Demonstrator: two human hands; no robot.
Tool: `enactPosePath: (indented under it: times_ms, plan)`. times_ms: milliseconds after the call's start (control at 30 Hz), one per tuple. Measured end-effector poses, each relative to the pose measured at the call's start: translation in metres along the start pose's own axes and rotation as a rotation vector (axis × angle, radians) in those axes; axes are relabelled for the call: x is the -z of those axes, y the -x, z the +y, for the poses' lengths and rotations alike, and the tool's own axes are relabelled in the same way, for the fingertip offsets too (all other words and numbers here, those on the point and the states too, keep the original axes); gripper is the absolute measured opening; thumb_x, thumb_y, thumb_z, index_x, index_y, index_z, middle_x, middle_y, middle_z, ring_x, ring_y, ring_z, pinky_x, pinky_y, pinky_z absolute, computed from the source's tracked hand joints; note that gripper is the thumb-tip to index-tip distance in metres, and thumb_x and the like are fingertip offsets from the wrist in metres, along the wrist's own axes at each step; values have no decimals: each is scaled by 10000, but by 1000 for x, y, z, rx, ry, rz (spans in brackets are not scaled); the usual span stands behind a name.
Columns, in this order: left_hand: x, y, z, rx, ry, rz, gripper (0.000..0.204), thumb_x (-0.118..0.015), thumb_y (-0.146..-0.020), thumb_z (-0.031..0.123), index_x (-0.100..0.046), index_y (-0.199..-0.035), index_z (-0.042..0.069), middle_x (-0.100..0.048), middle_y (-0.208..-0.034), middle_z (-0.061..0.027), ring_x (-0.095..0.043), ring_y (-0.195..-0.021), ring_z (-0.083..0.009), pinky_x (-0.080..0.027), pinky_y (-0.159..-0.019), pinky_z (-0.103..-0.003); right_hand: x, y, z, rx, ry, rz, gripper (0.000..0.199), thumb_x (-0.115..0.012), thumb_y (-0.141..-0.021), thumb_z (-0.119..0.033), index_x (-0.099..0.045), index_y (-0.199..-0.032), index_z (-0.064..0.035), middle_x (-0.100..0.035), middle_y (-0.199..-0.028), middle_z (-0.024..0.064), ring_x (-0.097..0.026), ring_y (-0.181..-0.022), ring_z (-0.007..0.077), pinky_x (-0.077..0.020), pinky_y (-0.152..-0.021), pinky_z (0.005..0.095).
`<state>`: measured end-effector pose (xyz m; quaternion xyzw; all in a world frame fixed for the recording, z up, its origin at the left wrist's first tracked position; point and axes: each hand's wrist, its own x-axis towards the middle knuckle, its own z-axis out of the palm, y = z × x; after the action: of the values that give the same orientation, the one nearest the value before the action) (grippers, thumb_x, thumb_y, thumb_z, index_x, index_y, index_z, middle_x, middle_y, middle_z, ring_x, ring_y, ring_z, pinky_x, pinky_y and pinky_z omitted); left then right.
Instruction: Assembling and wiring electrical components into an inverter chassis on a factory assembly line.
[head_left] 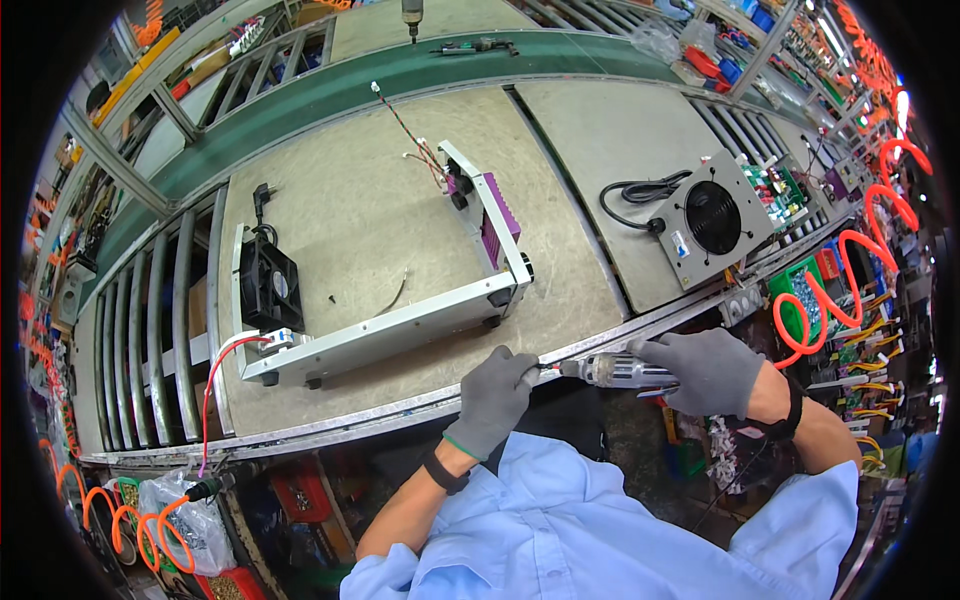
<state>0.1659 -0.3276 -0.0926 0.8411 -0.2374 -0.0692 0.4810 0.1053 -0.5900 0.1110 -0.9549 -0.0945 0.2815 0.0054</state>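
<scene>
In my gloved right hand (712, 372) is a silver power screwdriver (622, 371), lying level with its bit toward my left. My gloved left hand (492, 400) is closed, thumb and finger pinched at the bit's tip; what they hold there is too small to make out. Just beyond both hands, a light grey metal chassis (385, 342) stands on the workbench (330, 210). It carries a black fan (269, 287) at its left end and a purple part (500, 225) with loose wires (425, 150) at its right.
A second grey unit with a round black fan (712, 217) and a coiled black cable (640, 190) sits farther right. Metal rollers (155, 335) flank the bench at left. A green belt (330, 90) runs behind. Orange coiled hoses (800, 310) hang at right.
</scene>
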Motion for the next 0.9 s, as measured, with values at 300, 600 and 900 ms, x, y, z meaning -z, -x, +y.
enactPosePath:
  times_ms: [300,600,900]
  plan:
    - [30,-14,-2,581,1074,-68,228,-622,-1080,255,-680,-1079,34,-646,-902,-9,-612,-702,-70,-469,-573,-234,-66,8,-20,38,-517,365,710,-802,-788,-183,-571,-1452,-87,-703,-1023,189,-722,-897,396,-587,-786,470]
    - [41,-22,-1,528,1137,-224,222,-615,-1085,225,-624,-1166,18,-660,-904,-25,-613,-708,-80,-478,-601,-222,-155,-7,-61,53,-1175,337,726,-850,-841,-214,-531,-1469,-42,-712,-1081,63,-714,-885,178,-586,-773,316]
    - [45,-34,10,528,938,-181,233,-622,-1074,220,-653,-1138,-1,-643,-846,-42,-545,-637,-93,-438,-562,-242,-177,-17,-102,-29,-1480,391,757,-849,-866,-317,-513,-1495,-63,-648,-1003,52,-634,-724,88,-536,-626,279]
